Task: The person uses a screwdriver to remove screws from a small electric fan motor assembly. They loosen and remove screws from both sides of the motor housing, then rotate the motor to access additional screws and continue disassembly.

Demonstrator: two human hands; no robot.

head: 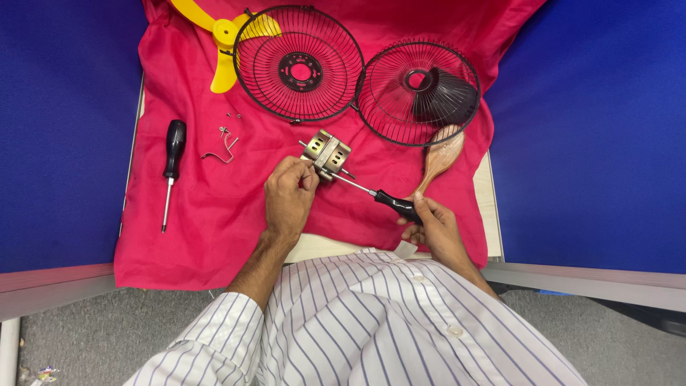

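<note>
My left hand [288,194] grips a small metal fan motor [327,152] from its left side, holding it on the red cloth [214,236]. My right hand [432,227] is closed around the black handle of a screwdriver [389,201]. Its metal shaft runs up and left, and the tip meets the motor's lower right side. A wooden-backed brush [439,156] lies just above my right hand.
Two black wire fan guards [299,63] [418,93] lie side by side at the back. A yellow fan blade [223,43] sits at the back left. A second black-handled screwdriver [171,168] lies at the left, with a bent wire clip [221,151] and small screws beside it. Blue partition walls stand on both sides.
</note>
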